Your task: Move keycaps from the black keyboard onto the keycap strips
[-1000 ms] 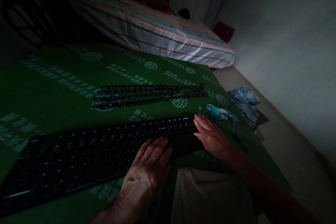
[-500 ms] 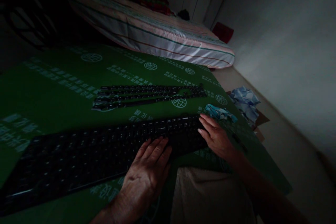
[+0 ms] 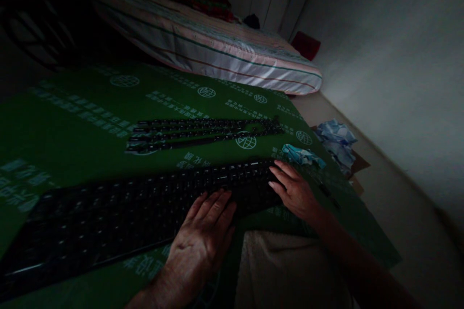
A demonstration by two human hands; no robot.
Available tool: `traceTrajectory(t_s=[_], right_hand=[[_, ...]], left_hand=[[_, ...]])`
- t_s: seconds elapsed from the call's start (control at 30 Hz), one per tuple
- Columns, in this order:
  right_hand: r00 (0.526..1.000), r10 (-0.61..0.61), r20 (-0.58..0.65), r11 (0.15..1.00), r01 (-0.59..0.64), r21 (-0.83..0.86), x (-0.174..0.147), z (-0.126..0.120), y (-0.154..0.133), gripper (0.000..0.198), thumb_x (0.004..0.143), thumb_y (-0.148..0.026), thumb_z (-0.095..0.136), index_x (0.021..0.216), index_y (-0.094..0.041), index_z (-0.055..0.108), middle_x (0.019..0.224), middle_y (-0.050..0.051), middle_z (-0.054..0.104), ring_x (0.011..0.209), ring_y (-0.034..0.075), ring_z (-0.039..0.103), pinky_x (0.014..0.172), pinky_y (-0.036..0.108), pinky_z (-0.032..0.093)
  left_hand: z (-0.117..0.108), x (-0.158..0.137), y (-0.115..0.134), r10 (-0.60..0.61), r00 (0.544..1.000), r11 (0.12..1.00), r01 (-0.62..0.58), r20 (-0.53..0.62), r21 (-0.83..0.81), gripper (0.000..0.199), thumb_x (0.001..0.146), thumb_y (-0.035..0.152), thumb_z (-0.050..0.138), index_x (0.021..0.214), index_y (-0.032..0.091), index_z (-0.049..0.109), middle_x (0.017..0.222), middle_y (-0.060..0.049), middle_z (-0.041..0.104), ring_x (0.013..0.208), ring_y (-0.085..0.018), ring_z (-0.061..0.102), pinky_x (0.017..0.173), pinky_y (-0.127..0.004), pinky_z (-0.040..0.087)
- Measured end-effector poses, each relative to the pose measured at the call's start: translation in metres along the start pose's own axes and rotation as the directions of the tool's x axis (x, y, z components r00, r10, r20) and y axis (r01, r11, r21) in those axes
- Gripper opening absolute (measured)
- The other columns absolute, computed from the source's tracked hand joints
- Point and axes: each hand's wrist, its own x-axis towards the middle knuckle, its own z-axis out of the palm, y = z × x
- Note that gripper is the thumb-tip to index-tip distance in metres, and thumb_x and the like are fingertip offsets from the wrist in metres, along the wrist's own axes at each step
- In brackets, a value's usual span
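Note:
A long black keyboard (image 3: 119, 207) lies slantwise across the green printed table top (image 3: 79, 149). My left hand (image 3: 205, 234) rests flat on its near edge, right of the middle, fingers stretched out side by side. At the keyboard's right end is my right hand (image 3: 295, 190), its fingers extended and apart over the last keys; its thumb is hard to make out. Beyond the keyboard lie several thin black strips (image 3: 195, 131) with small pale marks, bunched together at the right. A crumpled turquoise cloth (image 3: 302, 155) sits just past my right hand.
A mattress with a striped cover (image 3: 217, 55) stands behind the table. Right of the table, a crumpled blue-and-white piece (image 3: 337, 137) lies by brown cardboard (image 3: 360, 163) near the pale wall (image 3: 391, 82). A small dark slim object (image 3: 329, 195) lies by my right forearm.
My right hand has shifted slightly left and down along the keyboard's right end. My left hand stays in place. The view has moved very slightly.

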Motion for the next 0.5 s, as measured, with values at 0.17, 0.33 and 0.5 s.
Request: traceTrajectory(t_s=[0.17, 0.33, 0.5], right_hand=[[1.000, -0.004, 0.022, 1.000, 0.004, -0.005, 0.002, -0.001, -0.002, 0.037, 0.090, -0.033, 0.045, 0.121, -0.018, 0.058, 0.134, 0.012, 0.051, 0.124, 0.024, 0.047, 0.106, 0.042, 0.040], [0.999, 0.018, -0.026, 0.999, -0.017, 0.038, 0.006, -0.002, -0.001, 0.036, 0.090, -0.033, 0.046, 0.120, -0.020, 0.059, 0.130, 0.011, 0.054, 0.121, 0.023, 0.049, 0.104, 0.041, 0.042], [0.989, 0.080, -0.123, 0.995, -0.073, 0.067, 0.008, -0.005, 0.011, 0.033, 0.090, -0.033, 0.046, 0.116, -0.020, 0.062, 0.122, 0.011, 0.060, 0.113, 0.022, 0.056, 0.101, 0.041, 0.045]], left_hand=[[0.000, 0.001, -0.002, 0.046, 0.999, 0.998, -0.046, -0.011, 0.039, 0.029, 0.089, 0.022, 0.042, 0.110, 0.016, 0.061, 0.119, -0.012, 0.062, 0.110, -0.026, 0.057, 0.095, -0.047, 0.044], [0.001, -0.002, -0.004, 0.071, 0.997, 0.995, -0.072, 0.009, 0.064, 0.030, 0.088, 0.022, 0.044, 0.114, 0.015, 0.058, 0.123, -0.013, 0.060, 0.113, -0.027, 0.055, 0.096, -0.047, 0.042], [0.001, -0.003, -0.006, 0.095, 0.995, 0.991, -0.095, 0.009, 0.092, 0.032, 0.087, 0.022, 0.045, 0.115, 0.015, 0.057, 0.123, -0.013, 0.060, 0.112, -0.027, 0.055, 0.095, -0.047, 0.042]])
